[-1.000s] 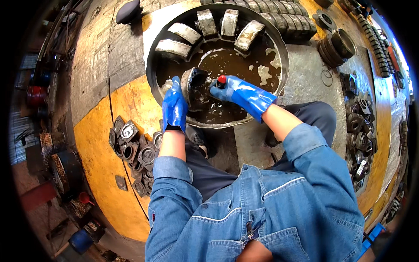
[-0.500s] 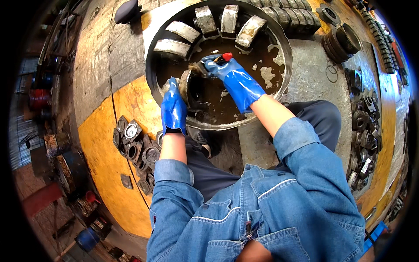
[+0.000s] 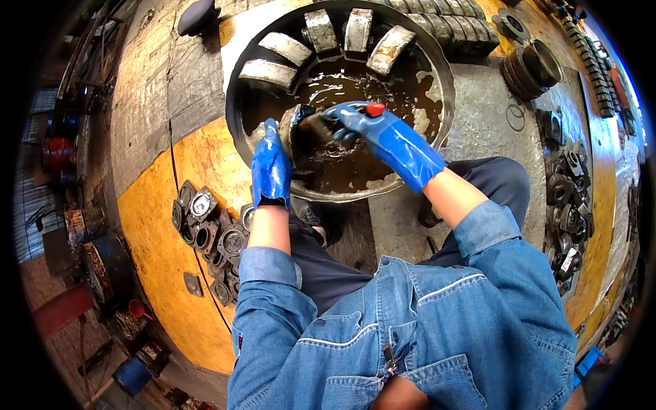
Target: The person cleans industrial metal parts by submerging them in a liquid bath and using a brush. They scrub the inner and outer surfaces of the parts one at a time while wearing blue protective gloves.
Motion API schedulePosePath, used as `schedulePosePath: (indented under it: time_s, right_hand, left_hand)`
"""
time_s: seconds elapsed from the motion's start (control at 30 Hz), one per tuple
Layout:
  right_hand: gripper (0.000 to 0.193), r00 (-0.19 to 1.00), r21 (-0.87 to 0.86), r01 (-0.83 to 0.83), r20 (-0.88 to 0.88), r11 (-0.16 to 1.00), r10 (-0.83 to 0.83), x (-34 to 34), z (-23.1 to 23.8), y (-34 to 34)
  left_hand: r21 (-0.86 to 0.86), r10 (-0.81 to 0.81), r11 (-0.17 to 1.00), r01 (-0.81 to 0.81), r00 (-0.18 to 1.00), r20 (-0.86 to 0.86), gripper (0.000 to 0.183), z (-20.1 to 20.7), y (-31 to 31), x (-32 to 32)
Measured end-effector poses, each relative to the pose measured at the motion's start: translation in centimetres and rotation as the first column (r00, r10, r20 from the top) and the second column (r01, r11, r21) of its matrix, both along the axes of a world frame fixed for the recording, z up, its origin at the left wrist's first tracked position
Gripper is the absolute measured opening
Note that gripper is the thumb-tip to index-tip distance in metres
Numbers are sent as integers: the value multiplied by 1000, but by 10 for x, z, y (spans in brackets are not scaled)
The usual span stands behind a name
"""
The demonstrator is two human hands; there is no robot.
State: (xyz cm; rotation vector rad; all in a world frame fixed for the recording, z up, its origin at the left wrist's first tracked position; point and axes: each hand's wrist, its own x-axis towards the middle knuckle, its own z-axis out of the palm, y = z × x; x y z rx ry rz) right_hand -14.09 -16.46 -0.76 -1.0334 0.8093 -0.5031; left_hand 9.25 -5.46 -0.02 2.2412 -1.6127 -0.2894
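A round metal basin (image 3: 447, 96) of murky brown liquid lies before me. My left hand (image 3: 271, 167), in a blue rubber glove, grips the left side of a thick curved metal part (image 3: 292, 130) standing tilted in the liquid. My right hand (image 3: 396, 140), gloved alike, is closed round a brush (image 3: 375, 109) whose red handle end sticks up past the thumb. The brush head, smeared by motion, is at the inner side of the metal part. Several curved metal blocks (image 3: 357, 33) lean along the basin's far wall.
Flanged metal pieces (image 3: 232, 240) lie heaped on the yellow floor at left, more (image 3: 570, 188) at right. Rows of dark blocks (image 3: 458, 33) and metal cylinders (image 3: 540, 65) stand beyond the basin. A thin ring (image 3: 516, 116) lies on the grey plate. A dark rounded object (image 3: 197, 17) is far left.
My right hand has moved right and slightly down, and the brush has moved lower inside the metal part. The liquid is more stirred. My left hand keeps its place.
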Motion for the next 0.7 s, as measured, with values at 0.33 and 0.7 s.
schedulePosePath:
  time_s: [0.33,0.7]
  right_hand:
    - [26,983,-303,70,-139,950,-117,32,3,-26]
    - [25,995,-347,-86,-73,934,65,46,-2,-24]
  left_hand:
    - [-131,-61,990,59,998,-11,42,-3,-1,3]
    - [71,57,996,-47,989,-140,42,20,-7,-7]
